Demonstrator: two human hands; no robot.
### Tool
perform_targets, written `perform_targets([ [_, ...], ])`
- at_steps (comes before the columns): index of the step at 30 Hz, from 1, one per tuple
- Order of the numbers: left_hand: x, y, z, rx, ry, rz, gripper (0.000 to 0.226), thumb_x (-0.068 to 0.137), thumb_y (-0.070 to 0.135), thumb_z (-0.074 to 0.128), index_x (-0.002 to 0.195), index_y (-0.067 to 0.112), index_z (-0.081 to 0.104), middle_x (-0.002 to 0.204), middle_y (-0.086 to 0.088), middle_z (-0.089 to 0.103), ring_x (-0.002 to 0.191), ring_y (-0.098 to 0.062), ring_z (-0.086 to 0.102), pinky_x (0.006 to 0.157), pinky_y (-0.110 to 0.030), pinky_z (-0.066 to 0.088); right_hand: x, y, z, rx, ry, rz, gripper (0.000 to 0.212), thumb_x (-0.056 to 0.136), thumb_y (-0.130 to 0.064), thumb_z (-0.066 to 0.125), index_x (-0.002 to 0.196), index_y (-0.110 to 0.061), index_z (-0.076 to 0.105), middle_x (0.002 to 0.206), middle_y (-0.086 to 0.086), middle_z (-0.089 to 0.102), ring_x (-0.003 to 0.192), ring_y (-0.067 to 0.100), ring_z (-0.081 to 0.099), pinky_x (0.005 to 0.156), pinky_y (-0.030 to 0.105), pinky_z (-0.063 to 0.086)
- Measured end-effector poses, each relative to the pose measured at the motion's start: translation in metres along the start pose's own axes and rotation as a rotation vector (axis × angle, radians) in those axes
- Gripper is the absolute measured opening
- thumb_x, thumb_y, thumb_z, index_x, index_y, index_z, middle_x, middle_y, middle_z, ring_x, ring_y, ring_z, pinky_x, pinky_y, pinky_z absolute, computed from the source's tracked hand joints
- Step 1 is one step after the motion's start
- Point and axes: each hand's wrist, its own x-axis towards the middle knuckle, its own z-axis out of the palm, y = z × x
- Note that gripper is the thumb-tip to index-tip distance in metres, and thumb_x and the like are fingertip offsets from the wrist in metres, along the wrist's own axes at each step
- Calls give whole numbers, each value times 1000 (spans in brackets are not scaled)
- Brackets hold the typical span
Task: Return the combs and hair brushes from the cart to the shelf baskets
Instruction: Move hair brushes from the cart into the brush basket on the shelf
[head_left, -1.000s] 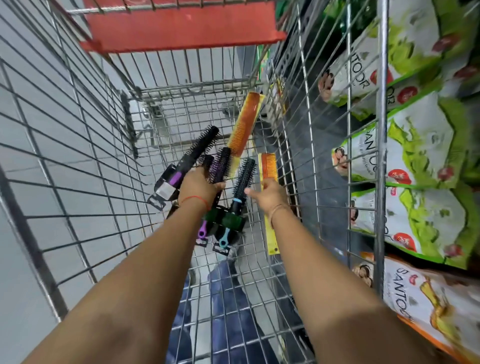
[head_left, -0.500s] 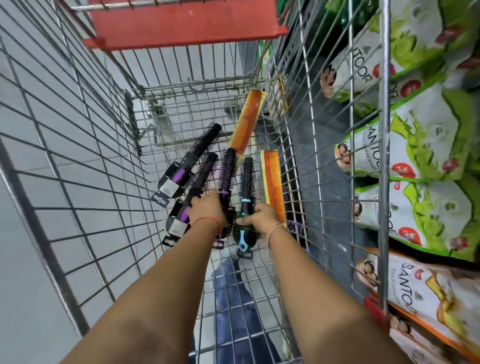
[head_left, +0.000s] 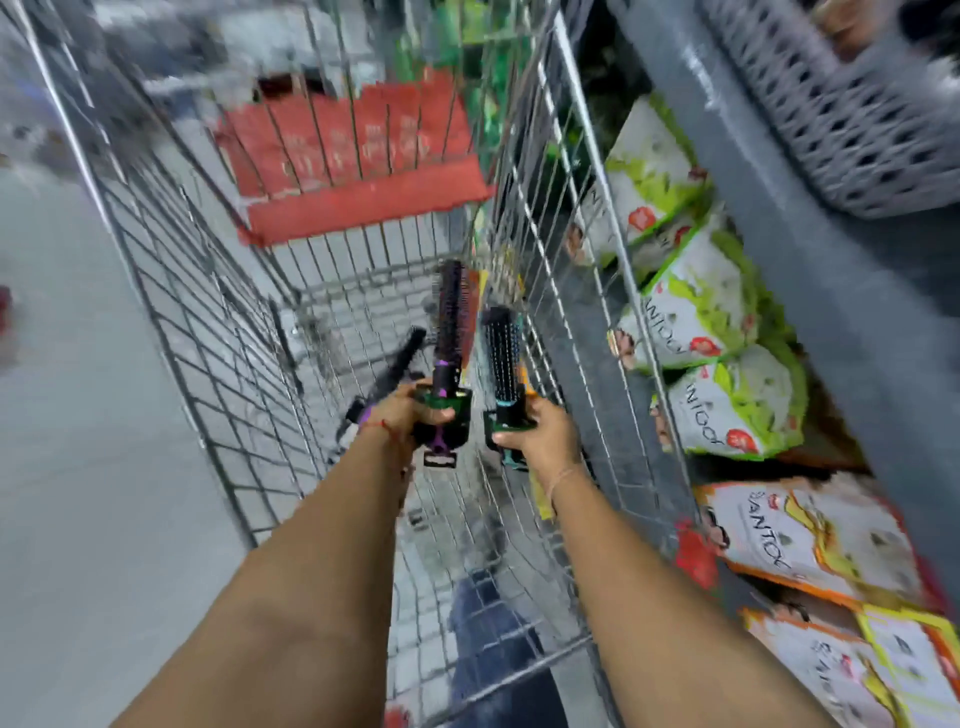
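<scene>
Left hand (head_left: 410, 415): fingers were curled tight round the handle of a purple-handled round brush (head_left: 451, 332); a red thread sat on the wrist just behind the knuckles.
Purple-handled round brush: stood upright out of the top of the left fist, its dark bristle head well above the fingers; its black hang tag showed just below the closed fingers.
Right hand (head_left: 540, 434): fingers were wrapped fully round the handle of a teal-handled round brush (head_left: 503, 358); a thin band crossed the wrist behind the hand.
Teal-handled round brush: rose upright from the right fist, its bristle head just above the thumb; its lower end stuck out beneath the fingers.
The two brushes: stood side by side, near each other but apart, the purple one reaching higher.
Other brushes (head_left: 387, 376): dark, blurred, lying on the cart floor just to the left of the left fingers and beyond them; how many there were could not be told.
Comb (head_left: 540, 501): a yellow strip showed under the right wrist, against the cart's right wall.
Cart (head_left: 208, 332): wire mesh surrounded both hands; a red flap (head_left: 358, 176) hung on the far end, well beyond the fingertips.
Shelf basket (head_left: 852, 104): grey, perforated, up and to the right of the right hand, well apart from it, outside the cart.
Soap packs (head_left: 706, 312): green-and-white, stacked on the shelf to the right of the right fingers, past the cart wall.
</scene>
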Motion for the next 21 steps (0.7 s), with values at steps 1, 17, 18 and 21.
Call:
perform_targets([
  [1, -4, 10, -2, -7, -30, 52, 42, 77, -30, 40, 105, -3, 55, 51, -2, 71, 49, -17, 70, 50, -25, 59, -9, -10, -2, -27, 48, -47, 48, 71, 4, 74, 116, 1, 59, 118, 17, 65, 108, 26, 61, 85, 29, 47],
  [17, -193, 130, 156, 530, -665, 360, 36, 81, -21, 50, 70, 12, 58, 37, 7, 64, 32, -2, 60, 39, -12, 50, -202, -88, -94, 451, 939, -220, 32, 78, -3, 69, 109, 2, 62, 100, 15, 66, 89, 14, 52, 75, 29, 40],
  [18, -201, 129, 174, 532, -678, 365, 34, 84, -18, 47, 74, 13, 55, 38, 7, 65, 32, -2, 60, 39, -12, 50, -212, -89, -106, 491, 977, -212, 33, 80, -5, 68, 112, 1, 60, 104, 15, 66, 90, 15, 53, 77, 30, 41],
  [21, -229, 114, 225, 563, -772, 366, 22, 87, -10, 49, 84, 9, 58, 41, 6, 67, 34, -5, 62, 43, -17, 53, -244, -89, -144, 656, 1077, -218, 45, 85, -8, 64, 127, -3, 50, 122, 13, 60, 102, 20, 53, 91, 35, 43],
])
